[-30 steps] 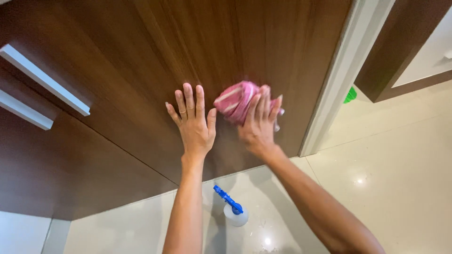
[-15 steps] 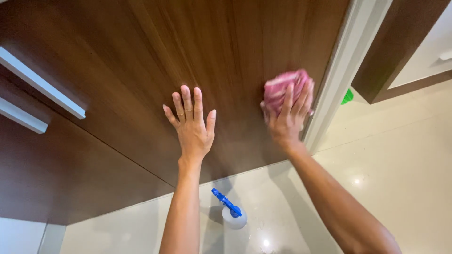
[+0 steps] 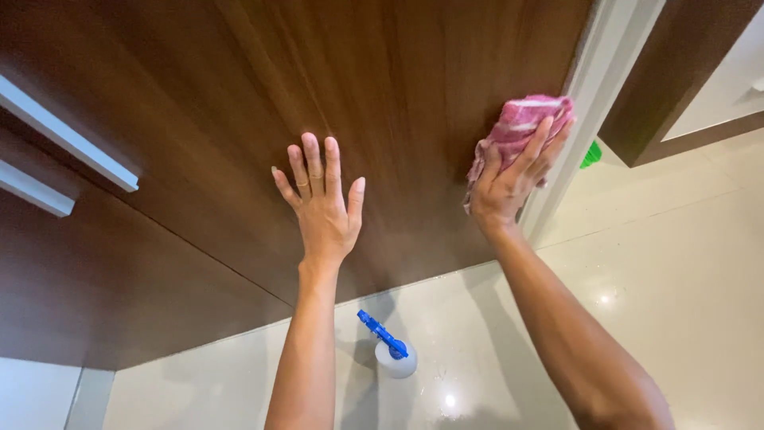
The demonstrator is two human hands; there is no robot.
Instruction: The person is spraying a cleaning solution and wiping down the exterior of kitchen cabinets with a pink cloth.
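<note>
Left hand: the left hand [image 3: 322, 211] lies flat on the brown wooden door [image 3: 382, 95], palm against the wood. The fingers are straight and a little spread, the thumb stands out to the right. It holds nothing; it only touches the door. A thin ring shows on one finger.

Right hand: the right hand [image 3: 509, 179] presses a pink cloth [image 3: 521, 127] against the door, close to the door's right edge. The fingers lie stretched over the cloth and are not curled into a fist, so the cloth is pinned between the palm and the wood more than it is gripped. The thumb side is hidden under the hand, so I cannot tell how it helps.

Cloth: it is bunched, pink with pale stripes. Most of it shows above and left of the fingers, and its upper part reaches almost to the white frame [image 3: 589, 103].

Door: dark brown, with vertical grain. Both hands are on it, well apart from each other.

Bottle: a white spray bottle [image 3: 394, 354] with a blue trigger head stands on the pale glossy floor [image 3: 652, 263], below and between the two forearms. No hand touches it.

Handles: two grey bar handles [image 3: 68, 143] are on the wood at the far left, away from both hands.
</note>
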